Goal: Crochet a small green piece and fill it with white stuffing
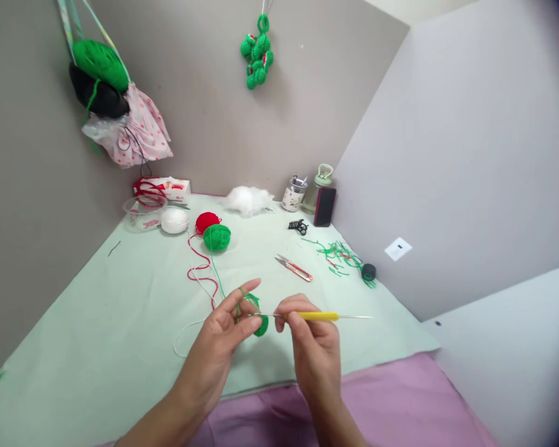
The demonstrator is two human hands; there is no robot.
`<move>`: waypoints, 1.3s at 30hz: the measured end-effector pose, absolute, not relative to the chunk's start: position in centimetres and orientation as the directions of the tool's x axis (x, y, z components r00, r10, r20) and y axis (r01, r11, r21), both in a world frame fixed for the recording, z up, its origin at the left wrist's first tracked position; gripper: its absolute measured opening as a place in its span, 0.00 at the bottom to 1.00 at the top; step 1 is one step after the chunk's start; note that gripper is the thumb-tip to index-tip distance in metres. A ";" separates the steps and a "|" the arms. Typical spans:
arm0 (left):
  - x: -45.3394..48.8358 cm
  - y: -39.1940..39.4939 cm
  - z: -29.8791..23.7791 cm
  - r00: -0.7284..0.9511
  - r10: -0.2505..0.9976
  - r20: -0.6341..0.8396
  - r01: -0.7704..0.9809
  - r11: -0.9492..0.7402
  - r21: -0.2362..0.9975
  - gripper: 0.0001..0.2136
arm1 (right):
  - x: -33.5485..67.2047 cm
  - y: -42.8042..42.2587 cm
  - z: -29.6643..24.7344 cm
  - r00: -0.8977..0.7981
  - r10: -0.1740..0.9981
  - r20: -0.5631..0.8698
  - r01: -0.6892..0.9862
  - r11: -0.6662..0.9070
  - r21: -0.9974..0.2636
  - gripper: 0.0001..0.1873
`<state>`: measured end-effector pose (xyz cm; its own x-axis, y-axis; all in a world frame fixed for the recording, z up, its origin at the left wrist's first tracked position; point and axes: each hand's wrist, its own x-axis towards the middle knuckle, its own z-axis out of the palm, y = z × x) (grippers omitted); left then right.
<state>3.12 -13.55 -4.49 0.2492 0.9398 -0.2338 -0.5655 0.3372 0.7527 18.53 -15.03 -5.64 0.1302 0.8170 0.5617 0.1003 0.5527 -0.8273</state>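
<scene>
Between thumb and fingers, my left hand (226, 332) pinches a small green crochet piece (261, 326), with green yarn looped over its raised index finger. My right hand (310, 335) grips a crochet hook (319, 316) by its yellow handle. The hook's thin metal tip points left and meets the crochet piece at my left fingertips; the exact stitch is too small to make out. A strand runs from my left hand back to the green yarn ball (217, 237). Right behind that ball sits a red yarn ball (207, 222), its strand curling toward my left wrist.
Orange-handled thread snips (294, 268) lie beyond my hands. Green yarn scraps (338, 256) and a small black roll (368, 272) are at right. Along the back stand a white yarn ball (174, 220), white stuffing (249, 200), a pen cup (294, 194), a bottle (312, 197) and a phone (325, 207).
</scene>
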 end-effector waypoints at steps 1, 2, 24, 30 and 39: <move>3.3 -13.7 -4.5 0.228 0.950 -0.215 -0.559 0.309 0.769 0.29 | 18.4 -15.1 -5.8 0.117 0.804 0.583 0.149 0.566 -0.811 0.13; 3.5 -13.8 -4.5 0.234 0.948 -0.215 -0.555 0.312 0.771 0.29 | 18.2 -15.1 -6.0 0.096 0.781 0.617 0.227 0.587 -0.777 0.15; 2.2 -12.8 -4.3 0.466 0.840 -0.278 -0.541 0.519 0.662 0.23 | 19.3 -14.6 -6.1 0.254 0.923 0.290 -0.197 0.343 -0.919 0.10; 3.0 -13.3 -4.6 0.383 0.907 -0.173 -0.434 0.342 0.833 0.20 | 18.7 -14.8 -6.2 0.178 0.942 0.284 -0.163 0.313 -0.936 0.09; 2.2 -13.5 -5.1 0.390 0.915 -0.102 -0.271 0.220 0.937 0.20 | 19.2 -14.6 -5.8 0.187 0.965 0.183 -0.313 0.235 -0.920 0.10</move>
<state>2.24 -13.49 -5.10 0.3896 0.9153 -0.1019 -0.2712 0.2198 0.9371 19.21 -14.65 -5.80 0.1866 0.9653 0.1826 -0.3132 0.2346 -0.9203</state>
